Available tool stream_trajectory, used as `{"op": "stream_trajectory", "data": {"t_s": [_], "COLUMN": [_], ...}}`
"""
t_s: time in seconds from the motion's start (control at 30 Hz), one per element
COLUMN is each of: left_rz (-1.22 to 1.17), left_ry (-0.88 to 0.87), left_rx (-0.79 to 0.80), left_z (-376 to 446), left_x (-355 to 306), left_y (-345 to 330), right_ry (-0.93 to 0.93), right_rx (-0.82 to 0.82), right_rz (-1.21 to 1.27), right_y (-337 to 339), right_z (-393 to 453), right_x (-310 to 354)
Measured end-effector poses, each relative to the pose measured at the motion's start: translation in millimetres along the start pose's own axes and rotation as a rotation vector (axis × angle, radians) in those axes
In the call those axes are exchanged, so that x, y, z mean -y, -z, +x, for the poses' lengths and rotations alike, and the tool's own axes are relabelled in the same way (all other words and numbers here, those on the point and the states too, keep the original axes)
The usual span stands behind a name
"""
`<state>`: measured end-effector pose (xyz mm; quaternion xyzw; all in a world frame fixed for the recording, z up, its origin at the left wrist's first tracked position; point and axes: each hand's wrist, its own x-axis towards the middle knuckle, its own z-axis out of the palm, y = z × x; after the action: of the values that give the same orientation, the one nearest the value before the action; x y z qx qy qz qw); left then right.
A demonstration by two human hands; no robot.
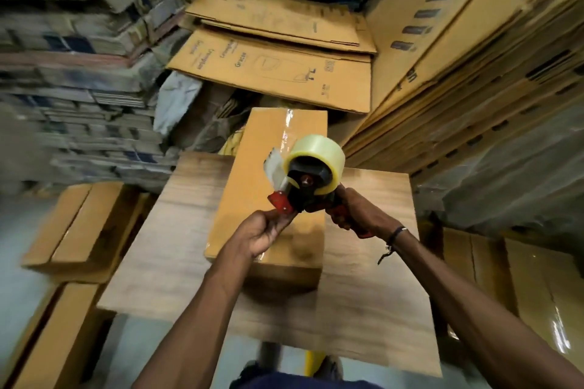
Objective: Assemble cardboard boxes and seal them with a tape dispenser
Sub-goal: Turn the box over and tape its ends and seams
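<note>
A closed cardboard box (252,167) lies lengthwise on a small wooden table (170,249), with clear tape along its top seam. Above the box I hold a red and black tape dispenser (308,180) carrying a roll of clear tape. My right hand (357,211) grips the dispenser's handle. My left hand (264,230) pinches the dispenser's red front end, where the tape's loose end is. Both hands hover over the near half of the box.
Flat cardboard sheets (275,66) lie stacked beyond the table, with tall piles of flattened cartons on the left (79,57) and right (474,73). Taped boxes stand on the floor at left (76,230) and right (537,287). My feet show under the table's near edge.
</note>
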<state>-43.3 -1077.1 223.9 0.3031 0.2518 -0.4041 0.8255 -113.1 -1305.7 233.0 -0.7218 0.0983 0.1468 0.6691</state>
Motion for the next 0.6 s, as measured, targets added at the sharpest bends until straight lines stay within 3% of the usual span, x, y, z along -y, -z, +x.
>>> {"op": "stream_trajectory", "data": {"t_s": [0.13, 0.23, 0.33, 0.6], "left_rz": [-0.1, 0.016, 0.312, 1.153], "left_ry": [-0.029, -0.115, -0.24, -0.608], "left_rx": [0.009, -0.027, -0.211, -0.5], "left_z": [-25, -43, -54, -74], "left_x": [-20, -27, -30, -64], "left_y": [45, 66, 79, 134], "right_ry": [0.021, 0.045, 0.024, -0.025], "right_rx": [0.079, 0.13, 0.155, 0.143], "right_rz": [-0.061, -0.1, -0.111, -0.176], "right_y": [-38, -66, -93, -142], "right_z": [9, 11, 9, 5], "right_x": [-1, -1, 0, 3]}}
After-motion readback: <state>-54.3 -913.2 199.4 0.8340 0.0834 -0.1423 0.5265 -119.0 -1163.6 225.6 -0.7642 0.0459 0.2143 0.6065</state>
